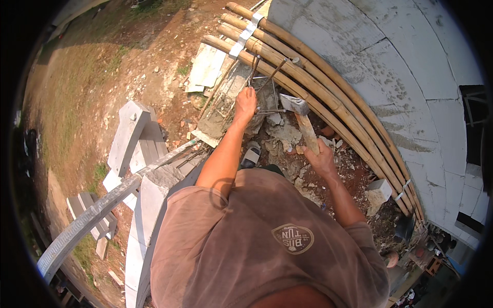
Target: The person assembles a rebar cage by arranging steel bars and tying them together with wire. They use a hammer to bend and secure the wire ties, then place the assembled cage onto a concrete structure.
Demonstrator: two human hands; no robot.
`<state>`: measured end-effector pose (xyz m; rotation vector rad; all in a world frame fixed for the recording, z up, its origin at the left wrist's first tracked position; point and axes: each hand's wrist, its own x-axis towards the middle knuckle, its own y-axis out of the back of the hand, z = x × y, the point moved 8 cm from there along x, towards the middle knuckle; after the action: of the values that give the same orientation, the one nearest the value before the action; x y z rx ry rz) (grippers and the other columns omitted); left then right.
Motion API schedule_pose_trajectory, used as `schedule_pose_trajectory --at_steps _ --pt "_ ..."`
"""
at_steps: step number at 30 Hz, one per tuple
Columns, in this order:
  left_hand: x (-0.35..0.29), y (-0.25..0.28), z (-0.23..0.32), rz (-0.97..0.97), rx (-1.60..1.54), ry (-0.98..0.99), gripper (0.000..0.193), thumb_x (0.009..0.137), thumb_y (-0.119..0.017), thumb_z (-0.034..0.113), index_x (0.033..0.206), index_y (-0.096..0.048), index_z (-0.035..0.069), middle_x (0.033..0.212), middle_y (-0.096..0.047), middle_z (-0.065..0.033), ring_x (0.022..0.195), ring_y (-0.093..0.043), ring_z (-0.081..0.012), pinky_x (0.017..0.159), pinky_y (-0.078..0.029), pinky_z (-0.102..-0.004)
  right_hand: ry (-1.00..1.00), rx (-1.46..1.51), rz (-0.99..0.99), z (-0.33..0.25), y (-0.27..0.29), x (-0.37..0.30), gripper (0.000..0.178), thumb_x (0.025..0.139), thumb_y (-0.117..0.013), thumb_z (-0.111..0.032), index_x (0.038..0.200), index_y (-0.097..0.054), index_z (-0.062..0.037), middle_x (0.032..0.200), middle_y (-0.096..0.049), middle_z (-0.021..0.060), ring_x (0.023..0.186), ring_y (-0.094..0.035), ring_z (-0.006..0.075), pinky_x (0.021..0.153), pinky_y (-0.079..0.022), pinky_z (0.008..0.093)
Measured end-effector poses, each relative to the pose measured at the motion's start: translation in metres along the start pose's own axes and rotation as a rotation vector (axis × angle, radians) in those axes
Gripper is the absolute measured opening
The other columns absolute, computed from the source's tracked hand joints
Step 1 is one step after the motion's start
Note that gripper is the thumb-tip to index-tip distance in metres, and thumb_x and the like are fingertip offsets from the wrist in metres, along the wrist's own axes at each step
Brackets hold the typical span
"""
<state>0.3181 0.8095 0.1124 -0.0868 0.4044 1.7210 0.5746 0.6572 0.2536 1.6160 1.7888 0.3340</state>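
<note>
My right hand (321, 158) is wrapped round the wooden handle of a hammer (307, 131). The hammer's grey metal head points away from me, close beside the reinforcing bars. Several rusty reinforcing bars (277, 69) rise from a rough concrete block (218, 117), tied by thinner cross wires. My left hand (246, 104) is closed in a fist on one of these bars, at the near side of the cluster; the fingers hide part of the bar.
Long bamboo poles (318, 95), bound with white bands, curve along the grey block wall (411, 77) at right. Rubble (285, 133) covers the ground ahead. Grey light blocks (128, 138) are stacked at left, beside a metal beam (92, 220). A white block (379, 191) lies near the poles.
</note>
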Motion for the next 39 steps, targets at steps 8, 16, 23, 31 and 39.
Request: schedule_pose_trajectory --at_steps 8,16,23,31,39 --pt "-0.007 0.005 0.016 -0.02 -0.126 0.089 0.037 0.094 -0.044 0.03 0.073 -0.051 0.0 0.061 -0.052 -0.0098 0.056 -0.05 -0.0215 0.059 -0.041 -0.0386 -0.143 0.235 -0.043 0.015 -0.01 0.002 0.041 0.081 -0.063 -0.032 0.107 -0.059 -0.0005 0.089 -0.067 0.0181 0.078 -0.065 0.0281 0.072 -0.048 0.0376" --pt "-0.011 0.01 0.03 -0.024 -0.265 0.079 0.037 0.094 -0.041 0.029 0.071 -0.05 0.001 0.058 -0.05 -0.0064 0.048 -0.05 -0.0175 0.046 -0.043 -0.0337 -0.037 0.001 -0.022 0.017 -0.009 0.013 0.035 0.081 -0.066 -0.028 0.102 -0.06 -0.0004 0.081 -0.066 0.0169 0.076 -0.066 0.0258 0.069 -0.049 0.0358" --pt "-0.003 0.001 0.017 0.028 -0.028 0.036 0.038 0.093 -0.043 0.03 0.075 -0.052 -0.002 0.066 -0.055 -0.0169 0.063 -0.055 -0.0326 0.063 -0.043 -0.0426 0.267 -0.067 0.195 -0.064 0.018 0.049 0.032 0.081 -0.067 -0.028 0.099 -0.059 -0.0023 0.075 -0.065 0.0129 0.069 -0.062 0.0242 0.065 -0.049 0.0358" --pt "0.008 -0.005 0.017 0.05 -0.003 -0.116 0.037 0.097 -0.04 0.028 0.071 -0.048 0.003 0.057 -0.049 -0.0051 0.046 -0.048 -0.0148 0.046 -0.04 -0.0318 0.2 -0.198 0.157 -0.058 0.007 0.078 0.03 0.08 -0.066 -0.029 0.099 -0.059 -0.0058 0.079 -0.065 0.0186 0.072 -0.064 0.0348 0.065 -0.05 0.0437" --pt "0.0 -0.005 0.021 0.001 -0.101 0.06 0.036 0.094 -0.042 0.029 0.074 -0.052 0.0 0.063 -0.053 -0.0121 0.061 -0.053 -0.0249 0.061 -0.042 -0.0399 0.002 0.197 0.073 -0.026 0.013 0.017 0.036 0.08 -0.069 -0.028 0.102 -0.06 -0.0011 0.078 -0.065 0.0137 0.07 -0.063 0.0198 0.067 -0.049 0.0331"
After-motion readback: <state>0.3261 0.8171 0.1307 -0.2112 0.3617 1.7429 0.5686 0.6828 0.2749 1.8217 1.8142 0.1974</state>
